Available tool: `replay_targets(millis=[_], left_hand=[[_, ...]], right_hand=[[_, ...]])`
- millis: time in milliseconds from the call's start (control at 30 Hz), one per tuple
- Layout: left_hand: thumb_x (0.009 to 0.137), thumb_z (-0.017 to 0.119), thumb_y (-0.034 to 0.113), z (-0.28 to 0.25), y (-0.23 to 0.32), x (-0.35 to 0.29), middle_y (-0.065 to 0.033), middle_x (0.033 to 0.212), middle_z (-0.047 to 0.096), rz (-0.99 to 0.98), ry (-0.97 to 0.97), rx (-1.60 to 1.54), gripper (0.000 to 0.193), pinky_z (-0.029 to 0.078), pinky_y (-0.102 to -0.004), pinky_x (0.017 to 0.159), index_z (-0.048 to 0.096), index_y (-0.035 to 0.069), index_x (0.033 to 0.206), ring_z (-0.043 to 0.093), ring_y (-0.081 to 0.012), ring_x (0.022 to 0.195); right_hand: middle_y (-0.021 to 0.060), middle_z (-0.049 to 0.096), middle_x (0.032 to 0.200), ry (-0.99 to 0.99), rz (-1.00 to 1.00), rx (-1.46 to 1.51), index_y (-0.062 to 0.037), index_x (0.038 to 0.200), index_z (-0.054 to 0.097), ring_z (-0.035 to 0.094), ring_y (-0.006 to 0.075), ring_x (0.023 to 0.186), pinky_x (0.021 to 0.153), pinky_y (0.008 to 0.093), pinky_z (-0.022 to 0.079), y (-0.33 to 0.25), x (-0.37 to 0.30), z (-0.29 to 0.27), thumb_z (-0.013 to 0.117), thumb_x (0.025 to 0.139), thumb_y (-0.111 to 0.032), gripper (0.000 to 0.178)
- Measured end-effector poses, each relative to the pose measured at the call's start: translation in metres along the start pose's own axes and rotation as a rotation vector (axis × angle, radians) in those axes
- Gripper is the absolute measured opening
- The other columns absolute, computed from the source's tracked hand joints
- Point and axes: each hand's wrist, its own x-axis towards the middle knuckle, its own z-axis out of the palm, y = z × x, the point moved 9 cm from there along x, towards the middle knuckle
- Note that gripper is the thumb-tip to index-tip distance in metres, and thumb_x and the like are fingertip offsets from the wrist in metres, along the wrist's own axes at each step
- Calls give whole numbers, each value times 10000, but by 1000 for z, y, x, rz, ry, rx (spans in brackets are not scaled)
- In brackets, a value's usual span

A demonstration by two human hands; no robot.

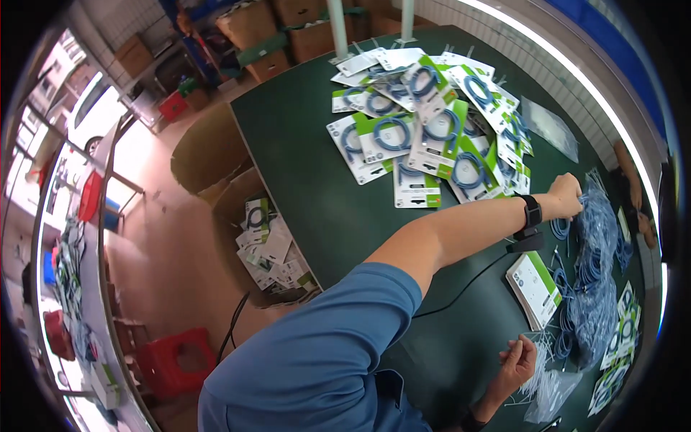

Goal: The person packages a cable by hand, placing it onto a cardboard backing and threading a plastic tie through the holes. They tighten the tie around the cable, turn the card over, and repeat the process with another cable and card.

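My left hand (pixel 566 196), a black strap on its wrist, reaches across to the far right. Its fingers are closed at the edge of a clear plastic bag of coiled blue cables (pixel 596 266); what they grip is hidden. Nearer, my right hand (pixel 518 362) has its fingers curled together beside a heap of thin white ties (pixel 536 378); anything between them is too small to make out. Between the hands lies a stack of white and green cards (pixel 533 289). Loose blue cable coils (pixel 563 295) lie along the bag.
A large pile of carded blue cables (pixel 432 126) covers the far part of the dark green table (pixel 288 144). Carded packs fill a cardboard box (pixel 234 237) off the left edge. More carded cables (pixel 619 338) lie at right. A black cord (pixel 464 291) runs from my left wrist.
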Motion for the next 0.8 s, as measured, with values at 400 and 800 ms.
replay_targets(millis=[400,800], left_hand=[[857,719,255,-70,134,-360,-123,738,651,658,-65,500,273,521,-450,635,693,35,699,643,-286,809],[792,667,210,-42,114,-426,-63,834,632,873,-54,838,167,450,-360,637,697,51,749,585,-244,895]], right_hand=[[13,622,902,68,-47,155,-10,1226,657,515,53,728,619,192,371,-63,-123,81,512,1132,-335,368],[33,645,1098,-42,69,451,-15,1238,616,629,114,991,849,291,517,-3,-83,87,486,1134,-304,333]])
